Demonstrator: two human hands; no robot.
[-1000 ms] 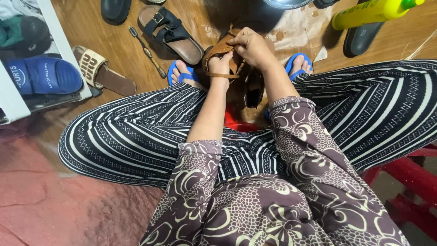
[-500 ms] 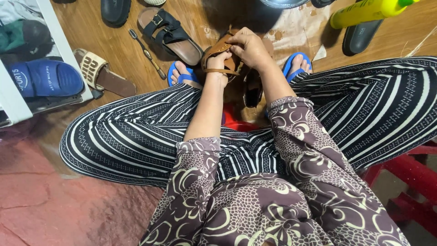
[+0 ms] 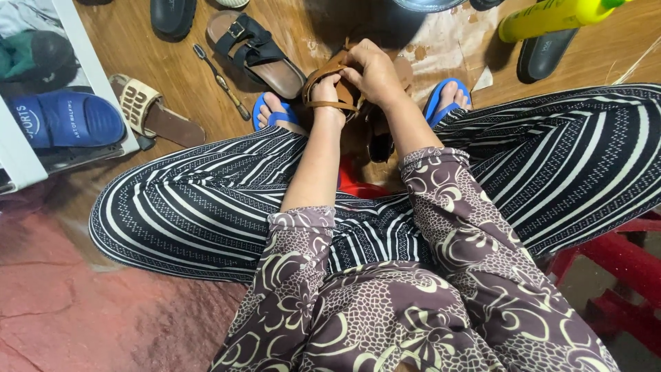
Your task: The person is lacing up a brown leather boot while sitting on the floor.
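Tan-brown leather on the strappy sandal gripped in the fingers, bright blue on the flip-flops just left and right of them. Black with thin cream stripes across the trousers below the fingers, brown with cream swirls and netting along the sleeves. Black straps over a brown sole on the sandal up-left of the fingers, cream weave on the brown slide farther left, yellow-green on the bottle up-right, warm orange-brown on the wooden floor.
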